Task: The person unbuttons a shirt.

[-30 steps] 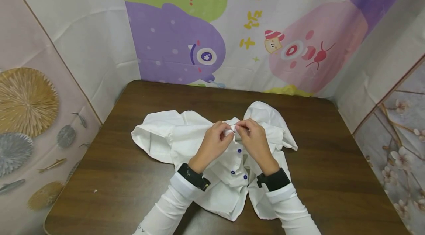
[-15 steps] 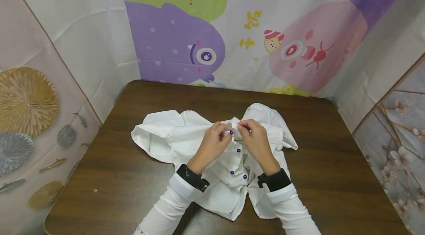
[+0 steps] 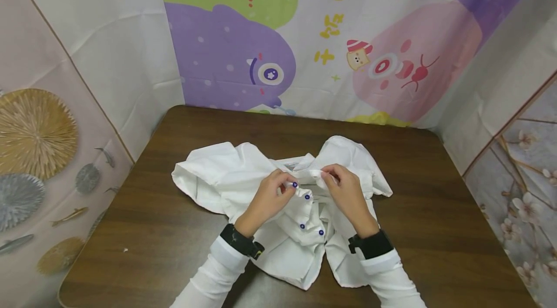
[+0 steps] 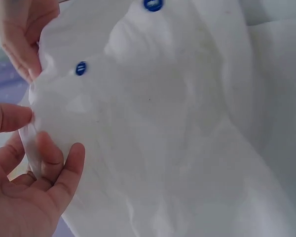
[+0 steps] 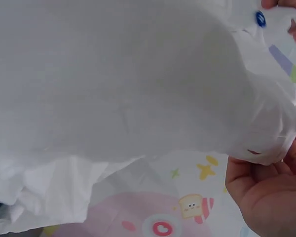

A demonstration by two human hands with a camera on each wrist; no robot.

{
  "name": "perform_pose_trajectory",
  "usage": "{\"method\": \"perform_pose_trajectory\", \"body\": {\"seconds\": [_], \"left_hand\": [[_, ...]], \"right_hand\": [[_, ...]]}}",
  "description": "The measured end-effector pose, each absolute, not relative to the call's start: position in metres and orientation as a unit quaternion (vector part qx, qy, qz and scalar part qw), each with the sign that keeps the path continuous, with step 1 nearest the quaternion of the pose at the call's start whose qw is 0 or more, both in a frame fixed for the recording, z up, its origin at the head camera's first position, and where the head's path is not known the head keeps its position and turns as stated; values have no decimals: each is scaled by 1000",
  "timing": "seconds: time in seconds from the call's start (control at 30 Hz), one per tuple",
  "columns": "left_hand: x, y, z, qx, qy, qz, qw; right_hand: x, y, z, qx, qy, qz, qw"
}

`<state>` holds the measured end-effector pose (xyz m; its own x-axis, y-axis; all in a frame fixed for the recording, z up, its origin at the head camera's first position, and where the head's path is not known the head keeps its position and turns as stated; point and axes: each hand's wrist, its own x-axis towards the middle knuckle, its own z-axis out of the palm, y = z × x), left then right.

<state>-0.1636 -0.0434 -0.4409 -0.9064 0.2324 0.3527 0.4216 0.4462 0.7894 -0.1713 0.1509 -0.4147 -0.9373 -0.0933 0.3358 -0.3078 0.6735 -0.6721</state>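
A white button-up shirt (image 3: 256,187) lies spread on the table, front up, its collar end toward the far side. Several dark blue buttons (image 3: 307,197) run down one front edge. My left hand (image 3: 267,197) pinches that edge by the topmost button (image 3: 294,184), which shows at the fingertips. With thumb and fingers, my right hand (image 3: 346,193) grips the opposite front edge near the collar. A gap separates the two edges there. In the right wrist view, a small slit, seemingly a buttonhole (image 5: 255,152), shows in the cloth beside the right fingers.
The brown wooden table (image 3: 435,230) extends on both sides of the shirt. A tiny white scrap (image 3: 125,250) lies at its left. A cartoon-printed cloth (image 3: 230,56) hangs behind the far edge.
My hands, close together at the collar before, have drawn apart, each still pinching its front edge. The top button has come into sight at the left fingertips, and the collar gap has widened.
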Motion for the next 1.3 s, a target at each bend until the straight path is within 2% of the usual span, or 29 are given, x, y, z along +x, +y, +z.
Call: {"method": "perform_pose_trajectory", "body": {"seconds": [0.17,0.47,0.7,0.97,1.1,1.3], "left_hand": [[-155,-50,-449,-204,-842,-492,82],[-144,-56,-469,-219,-847,-482,46],[-134,-57,-482,-214,-866,-452,-9],[-125,-58,-493,-216,-866,-449,-29],[-124,-57,-496,-209,-867,-451,-35],[-121,-55,-501,-220,-863,-455,-13]], "right_hand": [[-165,161,-421,130,-911,373,114],[-156,177,-441,174,-926,336,2],[-147,181,-459,200,-929,305,-63],[-142,176,-460,199,-925,282,-162],[-146,165,-449,185,-937,261,-144],[-159,130,-438,185,-952,240,-51]]}}
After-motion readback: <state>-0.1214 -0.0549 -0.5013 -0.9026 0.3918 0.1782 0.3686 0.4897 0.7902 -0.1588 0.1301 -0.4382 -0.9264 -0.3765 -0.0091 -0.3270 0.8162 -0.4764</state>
